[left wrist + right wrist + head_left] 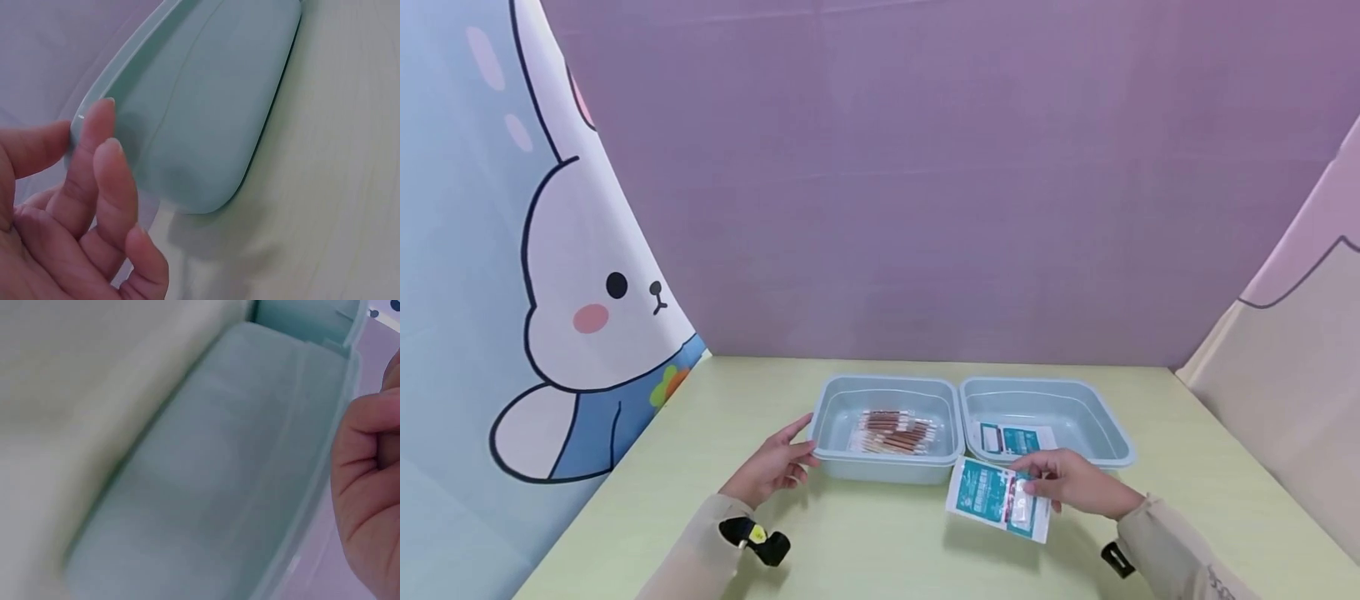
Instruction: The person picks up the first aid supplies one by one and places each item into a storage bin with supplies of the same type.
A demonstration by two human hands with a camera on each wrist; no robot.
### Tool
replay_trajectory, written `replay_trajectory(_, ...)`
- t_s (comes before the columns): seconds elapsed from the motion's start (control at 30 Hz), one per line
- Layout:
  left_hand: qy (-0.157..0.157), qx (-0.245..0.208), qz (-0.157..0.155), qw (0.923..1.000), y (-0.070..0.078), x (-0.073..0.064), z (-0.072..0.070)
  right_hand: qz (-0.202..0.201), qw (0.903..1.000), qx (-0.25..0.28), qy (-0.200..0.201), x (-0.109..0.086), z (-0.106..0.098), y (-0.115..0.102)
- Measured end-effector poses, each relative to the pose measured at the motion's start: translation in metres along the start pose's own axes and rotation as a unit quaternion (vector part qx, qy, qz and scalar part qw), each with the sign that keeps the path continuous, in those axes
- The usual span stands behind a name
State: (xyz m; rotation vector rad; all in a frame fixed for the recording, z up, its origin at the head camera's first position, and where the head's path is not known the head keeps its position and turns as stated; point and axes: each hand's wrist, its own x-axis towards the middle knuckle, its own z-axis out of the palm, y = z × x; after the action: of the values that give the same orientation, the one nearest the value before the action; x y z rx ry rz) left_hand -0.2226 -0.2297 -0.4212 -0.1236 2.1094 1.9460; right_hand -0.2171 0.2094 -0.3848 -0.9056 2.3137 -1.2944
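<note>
My left hand (pixel 772 465) is at the left end of a pale blue plastic basin (pixel 887 472), pinching its rim between thumb and fingers; the left wrist view shows the fingertips (pixel 107 150) under the rim. Inside this basin lie clear bags of brown-stemmed swabs (pixel 897 433). A flat teal-and-white printed packet (pixel 983 492) hangs tilted from my right hand (pixel 1067 482), gripped at its right side, in front of the second basin (pixel 1097 417). Another similar packet (pixel 1017 438) lies in that basin. The right wrist view leaves the held packet out of sight.
Both basins stand side by side on a pale yellow-green table (pixel 760 375), their rims nearly meeting. A purple backdrop (pixel 925 208) rises behind, with a rabbit-printed cloth (pixel 580 250) at the left and a light cloth (pixel 1300 367) at the right.
</note>
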Motion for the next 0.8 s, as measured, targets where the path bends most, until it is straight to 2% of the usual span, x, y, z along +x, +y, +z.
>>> replay_trajectory(0.37,0.005,-0.032,0.006,0.9994,-0.004,0.003,0.002,-0.007,0.999,-0.04,0.018,0.01,-0.035,-0.027)
replay_trajectory(0.6,-0.017,-0.048,0.012,0.9986,-0.006,0.004,0.002,0.033,0.9957,-0.08,0.033,0.015,-0.053,-0.041)
replay_trajectory(0.8,-0.02,-0.049,0.012,0.9985,-0.01,0.004,0.001,0.059,0.9883,-0.118,0.077,0.027,-0.068,-0.044)
